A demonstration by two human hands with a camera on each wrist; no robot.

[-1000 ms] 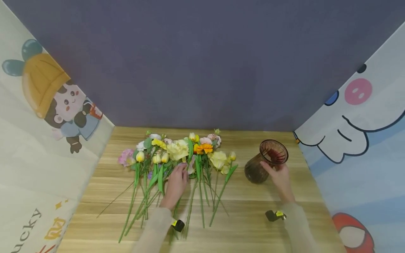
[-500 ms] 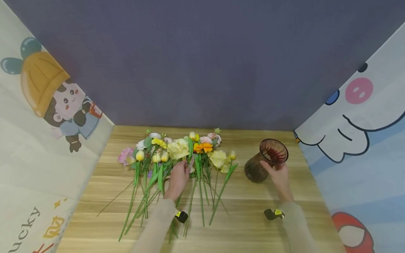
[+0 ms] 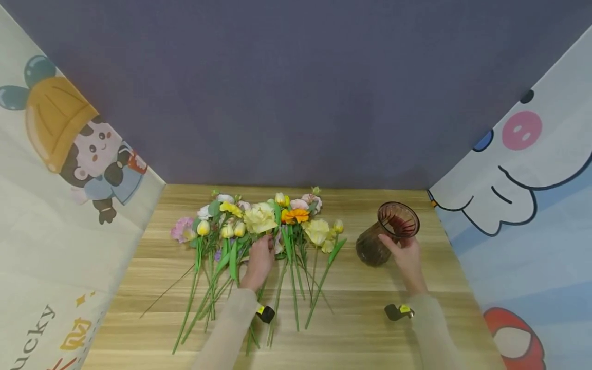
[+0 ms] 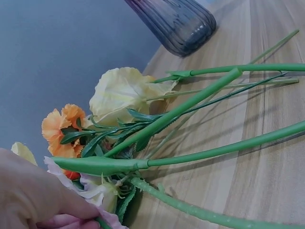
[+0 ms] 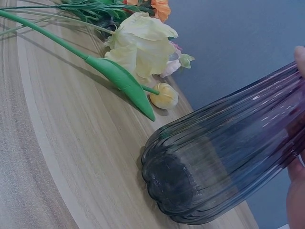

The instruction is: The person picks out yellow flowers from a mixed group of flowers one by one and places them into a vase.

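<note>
In the head view, my left hand (image 3: 260, 264) is in among artificial flowers near the middle of the table. The left wrist view shows its fingertips pinching a thin green stem (image 4: 102, 223), close beside a pale pink and cream flower (image 4: 103, 194). My right hand (image 3: 409, 263) holds a ribbed, brownish, see-through glass vase (image 3: 372, 247) just below its flared rim. The vase leans to the right, its base (image 5: 171, 186) at the wooden surface. Thumb and fingers lie on opposite sides of the vase neck.
A wide row of flowers covers the left and middle table (image 3: 351, 329): yellow tulips (image 3: 203, 227), a large cream bloom (image 3: 260, 218), an orange one (image 3: 296, 215) and a mauve one (image 3: 183, 229). Their stems point toward the front. A grey wall (image 3: 296, 103) closes the back.
My left hand has shifted slightly forward and its fingers have drawn together among the flowers. My right hand and the tilted vase stay where they were.
</note>
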